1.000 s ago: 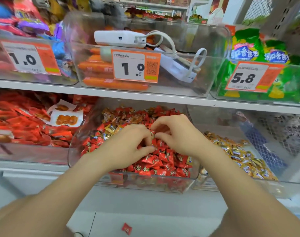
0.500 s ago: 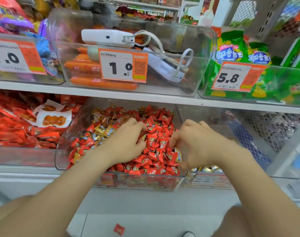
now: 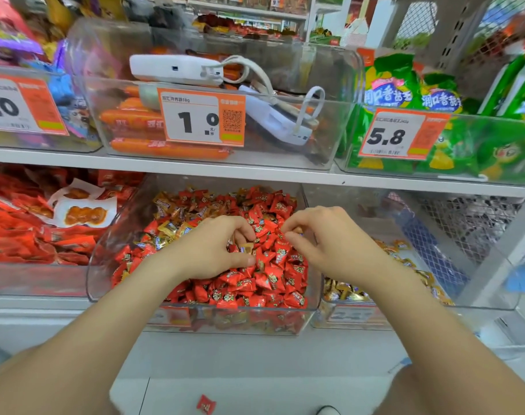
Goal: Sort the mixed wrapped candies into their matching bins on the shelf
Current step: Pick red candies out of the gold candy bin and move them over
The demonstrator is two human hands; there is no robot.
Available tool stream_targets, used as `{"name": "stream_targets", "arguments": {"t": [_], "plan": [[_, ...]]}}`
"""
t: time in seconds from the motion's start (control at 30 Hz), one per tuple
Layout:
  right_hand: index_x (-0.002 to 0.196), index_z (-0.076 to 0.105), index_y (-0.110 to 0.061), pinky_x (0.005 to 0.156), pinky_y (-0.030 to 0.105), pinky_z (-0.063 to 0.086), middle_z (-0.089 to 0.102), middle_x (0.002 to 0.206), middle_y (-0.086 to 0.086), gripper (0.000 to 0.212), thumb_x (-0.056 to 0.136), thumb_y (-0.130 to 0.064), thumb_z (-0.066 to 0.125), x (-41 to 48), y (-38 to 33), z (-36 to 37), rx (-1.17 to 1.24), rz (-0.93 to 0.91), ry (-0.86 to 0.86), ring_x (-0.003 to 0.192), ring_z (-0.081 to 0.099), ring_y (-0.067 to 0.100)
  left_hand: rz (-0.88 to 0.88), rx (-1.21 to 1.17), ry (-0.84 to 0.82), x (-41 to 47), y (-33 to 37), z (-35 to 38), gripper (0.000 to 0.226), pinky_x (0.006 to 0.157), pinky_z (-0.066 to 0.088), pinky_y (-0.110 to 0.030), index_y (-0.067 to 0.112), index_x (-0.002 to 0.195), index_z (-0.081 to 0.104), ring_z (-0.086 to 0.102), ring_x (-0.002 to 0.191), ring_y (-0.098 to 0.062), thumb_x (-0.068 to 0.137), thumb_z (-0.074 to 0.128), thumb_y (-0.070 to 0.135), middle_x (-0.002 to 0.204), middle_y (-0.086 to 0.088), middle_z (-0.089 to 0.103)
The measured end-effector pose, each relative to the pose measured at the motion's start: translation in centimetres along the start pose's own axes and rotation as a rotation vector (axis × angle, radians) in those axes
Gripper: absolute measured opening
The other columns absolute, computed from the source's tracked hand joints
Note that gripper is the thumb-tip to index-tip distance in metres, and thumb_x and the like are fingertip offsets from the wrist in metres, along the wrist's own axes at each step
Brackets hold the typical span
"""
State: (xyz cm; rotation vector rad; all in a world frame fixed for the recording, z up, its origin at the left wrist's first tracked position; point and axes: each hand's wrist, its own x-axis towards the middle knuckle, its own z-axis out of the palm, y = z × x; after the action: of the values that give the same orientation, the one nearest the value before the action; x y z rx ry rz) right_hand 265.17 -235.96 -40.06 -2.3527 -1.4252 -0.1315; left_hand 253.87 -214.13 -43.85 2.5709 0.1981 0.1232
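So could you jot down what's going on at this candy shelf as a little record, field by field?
Place: shop shelf with clear bins
Middle bin: mostly red candies, some gold ones mixed in
Right bin: gold candies
Left hand: in the middle bin, pinching a gold candy
Right hand: over the same bin, fingers curled; unclear whether it holds anything
Floor: one red candy lying below
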Motion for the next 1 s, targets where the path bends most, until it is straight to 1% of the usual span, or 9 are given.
{"name": "stream_targets", "arguments": {"t": [0.1,0.2,0.3,0.43,0.53,0.67,0.83,0.9,1.0], "plan": [[0.100,0.077,-0.029,0.074,0.025,0.045,0.071,0.083,-0.020,0.011,0.101,-0.035,0.069,0.7,-0.3,0.6,0.059,0.002,0.027,0.068,0.062,0.004,-0.009,-0.021,0.108,-0.2,0.2,-0.2,0.023,0.067,0.036,-0.012,0.032,0.108,0.068,0.055,0.084,0.009,0.090,0.081,0.036,0.100,0.022,0.060],[0.121,0.074,-0.022,0.079,0.023,0.046,0.074,0.095,-0.015,0.024,0.104,-0.015,0.059,1.9,-0.7,1.9,0.096,0.035,0.046,0.075,0.059,0.000,-0.087,-0.052,0.198,-0.8,0.1,-1.1,0.010,0.053,0.034,-0.013,0.027,0.099,0.063,0.053,0.066,-0.001,0.097,0.067,0.018,0.093,0.012,0.060],[0.122,0.073,-0.020,0.086,0.025,0.051,0.069,0.098,-0.010,0.050,0.093,0.007,0.044,2.8,-1.8,2.6,0.160,0.035,0.015,0.093,0.063,0.007,-0.224,-0.086,0.255,-1.2,-0.9,-2.5,0.018,0.044,0.036,-0.018,0.021,0.092,0.063,0.055,0.053,-0.011,0.097,0.050,0.008,0.078,0.004,0.061],[0.108,0.078,-0.021,0.077,0.021,0.042,0.062,0.091,-0.011,0.033,0.092,-0.005,0.054,4.2,-3.7,4.0,0.153,-0.008,0.003,0.079,0.058,0.002,-0.276,0.025,0.235,-1.9,-4.0,-3.9,0.038,0.050,0.038,-0.016,0.024,0.086,0.068,0.056,0.065,-0.012,0.099,0.046,-0.004,0.098,0.000,0.058],[0.110,0.076,-0.025,0.072,0.014,0.036,0.051,0.085,-0.019,0.019,0.096,-0.017,0.065,5.7,-4.5,5.6,0.099,-0.075,0.023,0.075,0.050,-0.003,-0.266,0.103,0.191,-2.4,-5.7,-4.2,0.028,0.072,0.042,-0.026,0.024,0.090,0.065,0.059,0.090,-0.017,0.107,0.050,0.007,0.110,-0.001,0.059],[0.103,0.076,-0.018,0.081,0.035,0.056,0.067,0.092,-0.005,0.014,0.098,-0.024,0.064,8.2,-5.5,7.5,0.048,-0.075,0.015,0.088,0.064,0.017,-0.260,0.131,0.242,-2.6,-6.7,-4.1,0.022,0.055,0.040,-0.032,0.024,0.090,0.057,0.059,0.063,-0.019,0.105,0.058,0.040,0.068,0.003,0.060],[0.066,0.049,-0.018,0.065,0.037,0.056,0.054,0.066,0.002,0.044,0.091,-0.047,0.071,9.9,-6.8,8.7,-0.188,0.071,-0.108,0.071,0.060,0.030,-0.273,0.298,0.252,-1.9,-8.7,-3.6,0.025,0.087,0.055,-0.052,0.021,0.124,0.058,0.065,0.104,-0.039,0.105,0.059,0.036,0.118,-0.010,0.061],[0.070,0.051,-0.018,0.069,0.039,0.059,0.056,0.071,0.002,0.037,0.087,-0.039,0.075,10.1,-7.2,8.6,-0.182,0.087,-0.165,0.077,0.064,0.030,-0.307,0.316,0.145,-1.3,-9.0,-3.1,0.041,0.096,0.052,-0.057,0.020,0.139,0.052,0.060,0.117,-0.043,0.104,0.060,0.041,0.135,-0.013,0.050],[0.080,0.064,-0.016,0.066,0.043,0.062,0.065,0.077,0.004,0.017,0.078,-0.030,0.073,10.1,-7.4,8.3,-0.057,0.120,-0.185,0.072,0.066,0.027,-0.286,0.317,0.023,-0.6,-9.4,-2.4,0.058,0.103,0.049,-0.053,0.017,0.147,0.052,0.056,0.123,-0.038,0.100,0.063,0.049,0.133,-0.012,0.049]]}}
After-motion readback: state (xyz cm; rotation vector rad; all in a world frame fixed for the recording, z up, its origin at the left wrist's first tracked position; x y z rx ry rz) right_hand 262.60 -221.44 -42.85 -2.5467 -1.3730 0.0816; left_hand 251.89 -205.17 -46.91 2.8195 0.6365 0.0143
